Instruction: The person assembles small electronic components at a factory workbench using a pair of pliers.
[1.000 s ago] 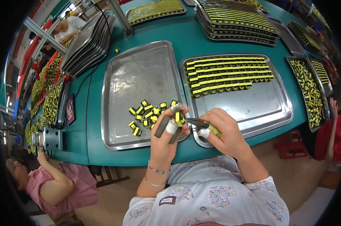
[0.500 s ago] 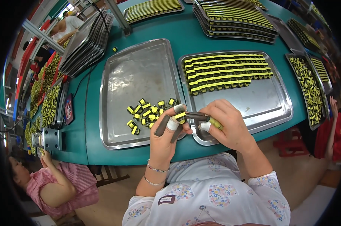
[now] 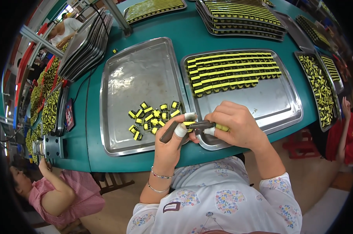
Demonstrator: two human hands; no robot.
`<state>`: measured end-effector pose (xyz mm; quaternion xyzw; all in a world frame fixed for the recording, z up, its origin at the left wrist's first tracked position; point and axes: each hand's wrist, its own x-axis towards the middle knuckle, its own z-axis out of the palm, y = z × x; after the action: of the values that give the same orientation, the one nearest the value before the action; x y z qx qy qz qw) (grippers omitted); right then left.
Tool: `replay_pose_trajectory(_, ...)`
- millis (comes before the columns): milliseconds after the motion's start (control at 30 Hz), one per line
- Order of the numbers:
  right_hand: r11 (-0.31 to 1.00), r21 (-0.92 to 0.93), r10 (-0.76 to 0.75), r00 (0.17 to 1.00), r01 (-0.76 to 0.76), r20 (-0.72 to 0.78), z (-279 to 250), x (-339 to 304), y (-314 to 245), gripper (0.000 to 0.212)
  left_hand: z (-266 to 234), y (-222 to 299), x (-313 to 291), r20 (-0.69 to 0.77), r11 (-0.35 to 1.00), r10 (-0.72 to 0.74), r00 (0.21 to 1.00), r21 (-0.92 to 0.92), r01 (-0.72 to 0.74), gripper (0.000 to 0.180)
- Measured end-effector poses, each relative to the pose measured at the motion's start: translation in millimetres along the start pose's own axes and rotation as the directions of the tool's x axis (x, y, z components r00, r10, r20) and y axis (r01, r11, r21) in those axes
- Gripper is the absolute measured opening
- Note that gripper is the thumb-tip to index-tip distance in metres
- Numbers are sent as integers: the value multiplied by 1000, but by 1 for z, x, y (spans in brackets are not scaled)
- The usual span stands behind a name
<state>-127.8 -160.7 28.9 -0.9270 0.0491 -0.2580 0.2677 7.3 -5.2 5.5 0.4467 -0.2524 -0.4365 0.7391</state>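
My left hand [image 3: 168, 150], its taped thumb and finger closed, pinches a small yellow-and-black coil component [image 3: 189, 123] over the gap between two metal trays. A dark brown flat piece [image 3: 169, 131] also sticks out of this hand; what it belongs to is hidden. My right hand [image 3: 239, 125] is wrapped around a plier-like tool [image 3: 202, 124] with dark jaws and a yellow-green grip. Its jaws reach the component and partly cover it. Loose components [image 3: 148, 117] lie in the left tray [image 3: 133, 74], just beyond my left hand. Neat rows of them [image 3: 227, 72] fill the far part of the right tray [image 3: 279, 111].
Stacked filled trays [image 3: 242, 21] stand at the back, and a pile of metal trays [image 3: 85, 45] at the back left. A tray of loose components [image 3: 317, 85] lies right. A metal fixture [image 3: 52, 146] sits at the left table edge, beside a seated co-worker [image 3: 59, 191].
The tool's jaws now cover more of the component, and my right hand has turned slightly. My left finger and thumb have shifted a little. The whole view has moved slightly.
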Motion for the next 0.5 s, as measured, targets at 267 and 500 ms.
replay_pose_trajectory(267, 983, 167, 93, 992, -77, -89, 6, -3, -2, 23, 4, 2, 1, -42, 1000, 26, 999, 0, -26, 44)
replay_pose_trajectory(500, 982, 145, 138, 987, -125, -81, 6, -7, -9, 24, 3, 3, 1, -68, 992, 15, 998, -121, -23, 38)
